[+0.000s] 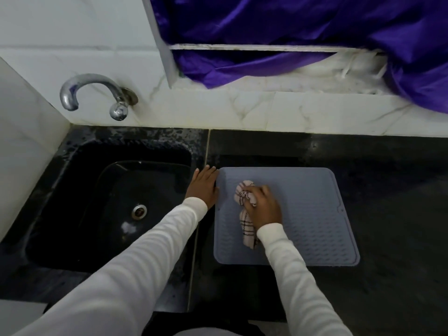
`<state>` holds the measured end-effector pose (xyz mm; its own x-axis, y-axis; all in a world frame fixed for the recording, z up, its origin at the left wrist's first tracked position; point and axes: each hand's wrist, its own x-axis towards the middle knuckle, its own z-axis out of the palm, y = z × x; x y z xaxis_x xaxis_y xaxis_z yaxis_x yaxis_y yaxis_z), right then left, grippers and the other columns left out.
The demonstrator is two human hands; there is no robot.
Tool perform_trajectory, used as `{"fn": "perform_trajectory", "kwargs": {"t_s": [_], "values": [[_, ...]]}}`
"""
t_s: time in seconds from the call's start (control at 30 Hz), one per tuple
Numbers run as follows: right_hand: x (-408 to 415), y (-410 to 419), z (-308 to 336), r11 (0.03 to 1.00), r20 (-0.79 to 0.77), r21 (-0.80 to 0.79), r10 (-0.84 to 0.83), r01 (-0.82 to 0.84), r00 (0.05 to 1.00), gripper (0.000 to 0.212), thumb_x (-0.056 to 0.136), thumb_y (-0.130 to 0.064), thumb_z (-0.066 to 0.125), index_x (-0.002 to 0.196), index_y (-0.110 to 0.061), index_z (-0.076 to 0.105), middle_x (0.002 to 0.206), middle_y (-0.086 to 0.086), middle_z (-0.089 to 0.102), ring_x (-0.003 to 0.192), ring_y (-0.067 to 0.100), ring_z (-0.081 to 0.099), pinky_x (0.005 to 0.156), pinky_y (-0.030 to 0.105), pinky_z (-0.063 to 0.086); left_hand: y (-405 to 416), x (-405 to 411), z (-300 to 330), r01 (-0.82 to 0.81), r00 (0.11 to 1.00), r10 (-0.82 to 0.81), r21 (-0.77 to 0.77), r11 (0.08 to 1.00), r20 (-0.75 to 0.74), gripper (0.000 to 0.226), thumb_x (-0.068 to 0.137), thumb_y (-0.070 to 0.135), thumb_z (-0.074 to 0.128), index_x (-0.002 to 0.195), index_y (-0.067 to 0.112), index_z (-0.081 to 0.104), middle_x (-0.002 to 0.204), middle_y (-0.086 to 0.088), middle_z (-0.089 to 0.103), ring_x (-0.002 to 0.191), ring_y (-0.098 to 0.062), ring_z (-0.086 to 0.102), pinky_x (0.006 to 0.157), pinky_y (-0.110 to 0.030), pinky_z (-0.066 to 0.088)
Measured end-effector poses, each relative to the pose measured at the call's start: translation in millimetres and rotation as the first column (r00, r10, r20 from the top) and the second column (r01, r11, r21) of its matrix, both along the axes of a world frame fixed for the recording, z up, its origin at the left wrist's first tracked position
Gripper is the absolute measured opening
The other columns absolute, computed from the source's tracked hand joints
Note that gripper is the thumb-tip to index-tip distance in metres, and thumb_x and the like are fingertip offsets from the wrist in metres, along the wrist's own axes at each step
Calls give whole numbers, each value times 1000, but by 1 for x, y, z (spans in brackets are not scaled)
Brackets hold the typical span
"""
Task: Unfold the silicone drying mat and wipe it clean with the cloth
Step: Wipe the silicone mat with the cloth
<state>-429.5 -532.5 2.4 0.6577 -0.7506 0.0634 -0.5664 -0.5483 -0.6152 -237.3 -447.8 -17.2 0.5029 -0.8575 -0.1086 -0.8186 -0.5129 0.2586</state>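
Note:
The grey silicone drying mat (312, 214) lies unfolded and flat on the black counter, to the right of the sink. My right hand (263, 206) presses a bunched pink cloth with dark checks (246, 223) onto the mat's left half, fingers closed around it. The cloth's tail trails toward me under my wrist. My left hand (203, 187) rests flat on the counter, fingers together, touching the mat's left edge near its far corner.
A black sink (72, 214) with a metal drain (139, 211) sits to the left, a chrome tap (94, 93) on the white tiled wall above it. Purple fabric (303, 25) hangs over the ledge behind. The black counter (400, 214) extends to the right.

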Motion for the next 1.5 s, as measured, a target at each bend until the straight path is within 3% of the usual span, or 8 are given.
{"fn": "perform_trajectory", "kwargs": {"t_s": [0.23,0.4,0.6,0.77,1.1,1.2,1.37,1.5], "values": [[35,-63,-23,935,-244,12,-340,353,908,38,96,-28,50,132,-15,51,129,13,47,102,32,57,82,39,47,-6,6,-18,145,988,-151,189,971,18,63,103,32,34,156,18,4,164,3,-3,150,-16,-6,121,-42,-5],[68,-50,-31,976,-314,-21,-213,218,925,38,98,-29,47,133,-13,49,132,14,47,99,33,61,80,39,49,-3,9,-25,162,987,-163,180,970,-11,64,103,36,34,156,20,3,164,6,-6,150,-14,-6,121,-43,-6],[122,-13,-26,998,-169,65,20,-9,985,36,96,-25,49,129,-13,55,130,12,51,106,30,59,87,39,50,-3,8,-24,158,987,-161,184,970,0,69,98,41,38,156,20,7,164,5,-2,150,-17,-6,121,-45,-6],[115,-24,-35,996,-340,-32,71,-87,938,44,98,-28,47,140,-15,43,138,12,45,106,30,60,84,40,52,3,1,-31,129,988,-142,159,979,67,64,101,40,27,156,21,2,163,6,-6,150,-18,-7,120,-47,-8],[39,-121,-22,963,-550,-265,-193,50,812,35,98,-18,40,133,-12,38,118,16,52,87,36,64,66,38,47,6,9,-32,142,985,-151,102,985,86,61,96,40,15,153,20,27,161,5,18,149,-21,18,117,-46,-7],[33,-131,-17,963,-513,-219,-253,160,821,35,95,-20,46,130,-13,44,118,18,51,87,38,63,65,37,45,4,3,-34,132,988,-140,100,986,67,65,94,39,6,155,19,17,163,3,8,150,-20,9,119,-44,-11],[83,-68,-10,987,-157,-30,-161,158,974,29,90,-26,59,118,-18,57,109,14,55,88,35,60,73,36,48,-2,-3,-36,93,996,-93,83,992,-4,68,92,42,6,156,19,10,163,3,1,150,-18,-4,119,-42,-11],[131,-10,-27,998,-247,-57,-24,10,969,38,93,-26,54,130,-17,50,117,14,52,86,32,62,68,40,52,3,1,-43,136,987,-145,130,982,65,73,91,51,29,154,17,18,162,-1,14,150,-22,4,120,-50,-3]]}}
